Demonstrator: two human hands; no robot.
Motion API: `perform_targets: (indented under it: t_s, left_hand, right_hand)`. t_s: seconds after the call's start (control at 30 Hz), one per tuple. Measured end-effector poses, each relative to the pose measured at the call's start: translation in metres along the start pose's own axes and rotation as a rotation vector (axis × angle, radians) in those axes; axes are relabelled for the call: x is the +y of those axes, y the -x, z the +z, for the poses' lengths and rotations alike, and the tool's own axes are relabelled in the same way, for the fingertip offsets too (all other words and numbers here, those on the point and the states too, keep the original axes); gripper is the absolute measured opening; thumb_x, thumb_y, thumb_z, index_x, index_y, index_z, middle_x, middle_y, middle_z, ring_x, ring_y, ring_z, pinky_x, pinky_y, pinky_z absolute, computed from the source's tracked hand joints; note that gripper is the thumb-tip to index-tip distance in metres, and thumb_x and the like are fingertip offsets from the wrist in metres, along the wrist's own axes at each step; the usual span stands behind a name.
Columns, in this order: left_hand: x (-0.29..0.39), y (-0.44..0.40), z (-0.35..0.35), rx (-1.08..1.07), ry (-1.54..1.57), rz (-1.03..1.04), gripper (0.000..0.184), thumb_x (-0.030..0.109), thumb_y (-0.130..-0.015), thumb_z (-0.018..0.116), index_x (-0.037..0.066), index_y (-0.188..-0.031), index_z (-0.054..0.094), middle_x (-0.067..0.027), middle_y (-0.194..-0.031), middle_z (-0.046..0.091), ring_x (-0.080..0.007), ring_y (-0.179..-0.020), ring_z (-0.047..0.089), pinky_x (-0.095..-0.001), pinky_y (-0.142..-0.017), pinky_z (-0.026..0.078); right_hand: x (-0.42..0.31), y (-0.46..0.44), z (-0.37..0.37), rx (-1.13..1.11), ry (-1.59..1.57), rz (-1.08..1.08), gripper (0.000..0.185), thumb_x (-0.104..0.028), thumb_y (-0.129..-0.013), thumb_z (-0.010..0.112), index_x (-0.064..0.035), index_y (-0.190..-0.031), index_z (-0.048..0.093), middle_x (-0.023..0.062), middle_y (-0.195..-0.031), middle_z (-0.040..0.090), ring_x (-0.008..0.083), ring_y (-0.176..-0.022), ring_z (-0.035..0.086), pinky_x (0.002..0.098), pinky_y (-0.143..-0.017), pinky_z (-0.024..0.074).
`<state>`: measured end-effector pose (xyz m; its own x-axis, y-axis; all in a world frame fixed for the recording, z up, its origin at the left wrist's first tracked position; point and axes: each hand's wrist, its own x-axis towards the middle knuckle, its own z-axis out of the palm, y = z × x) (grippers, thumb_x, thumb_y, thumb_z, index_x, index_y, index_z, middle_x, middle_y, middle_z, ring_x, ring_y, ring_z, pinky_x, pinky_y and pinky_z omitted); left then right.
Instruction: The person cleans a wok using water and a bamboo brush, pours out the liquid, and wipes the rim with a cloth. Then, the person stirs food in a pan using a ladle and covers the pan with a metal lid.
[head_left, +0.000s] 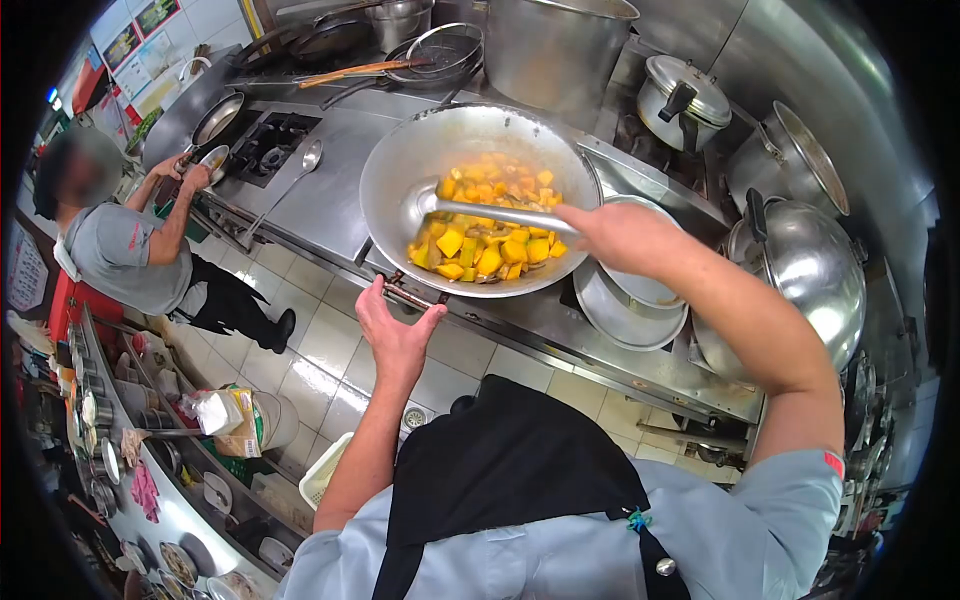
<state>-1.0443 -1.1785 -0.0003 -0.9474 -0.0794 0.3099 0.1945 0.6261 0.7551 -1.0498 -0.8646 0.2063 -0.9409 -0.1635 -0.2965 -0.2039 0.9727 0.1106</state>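
A large wok (385,180) sits on the stove, holding cut yellow-orange pumpkin chunks (490,260) with darker pieces among them. Steam blurs its far side. My right hand (620,237) is closed round the handle end of a metal ladle (490,211), whose bowl rests in the food at the wok's left. At the near rim, my left hand (395,335) holds the wok's side handle (408,294) between thumb and forefinger, which lie toward its two ends. The other left fingers are mostly hidden.
Stacked metal basins (635,325) stand right of the wok, beside a big domed lid (815,275). Behind are a tall stockpot (550,55) and a lidded pot (685,95). At left, a co-worker (125,240) handles pans. A long spoon (285,190) lies on the stovetop.
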Motion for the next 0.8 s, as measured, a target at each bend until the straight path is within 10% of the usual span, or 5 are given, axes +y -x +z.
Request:
perform_targets:
  t_s: [0.13, 0.4, 0.57, 0.8]
  left_hand:
    - [0.000, 0.000, 0.001, -0.002, -0.004, 0.002, 0.104, 0.035, -0.071, 0.095, -0.007, -0.149, 0.040, -0.0222, -0.145, 0.039, -0.0369, -0.137, 0.041, -0.0456, -0.116, 0.036]
    - [-0.007, 0.000, 0.001, -0.052, 0.037, 0.011, 0.108, 0.041, -0.074, 0.093, -0.004, -0.153, 0.034, -0.0218, -0.148, 0.035, -0.0366, -0.139, 0.039, -0.0465, -0.117, 0.034]
    - [-0.010, 0.000, 0.004, -0.069, 0.065, -0.001, 0.109, 0.041, -0.076, 0.092, -0.003, -0.155, 0.031, -0.0215, -0.149, 0.034, -0.0356, -0.139, 0.038, -0.0457, -0.118, 0.033]
    - [-0.011, 0.002, 0.004, -0.091, 0.096, -0.017, 0.109, 0.040, -0.077, 0.091, -0.002, -0.156, 0.030, -0.0215, -0.149, 0.033, -0.0357, -0.139, 0.038, -0.0459, -0.118, 0.033]
  right_hand:
    - [0.031, 0.053, -0.018, 0.159, 0.168, 0.067, 0.045, -0.022, -0.098, 0.062, -0.0310, -0.142, 0.057, 0.0111, -0.099, 0.072, 0.0341, -0.087, 0.072, 0.0452, -0.075, 0.0583]
    - [0.040, 0.161, -0.023, 0.226, -0.376, 0.197, 0.044, -0.017, -0.099, 0.064, -0.0142, -0.143, 0.058, 0.0173, -0.098, 0.068, 0.0341, -0.090, 0.070, 0.0436, -0.078, 0.0530]
    - [0.021, 0.187, -0.056, -0.166, -0.830, 0.421, 0.041, -0.019, -0.106, 0.057, -0.0147, -0.148, 0.057, 0.0004, -0.084, 0.057, 0.0094, -0.069, 0.050, 0.0285, -0.064, 0.0454]
    - [0.020, 0.148, 0.022, -0.242, -0.531, 0.336, 0.048, -0.031, -0.106, 0.057, -0.0151, -0.151, 0.052, 0.0150, -0.115, 0.072, 0.0298, -0.089, 0.069, 0.0418, -0.083, 0.0544]
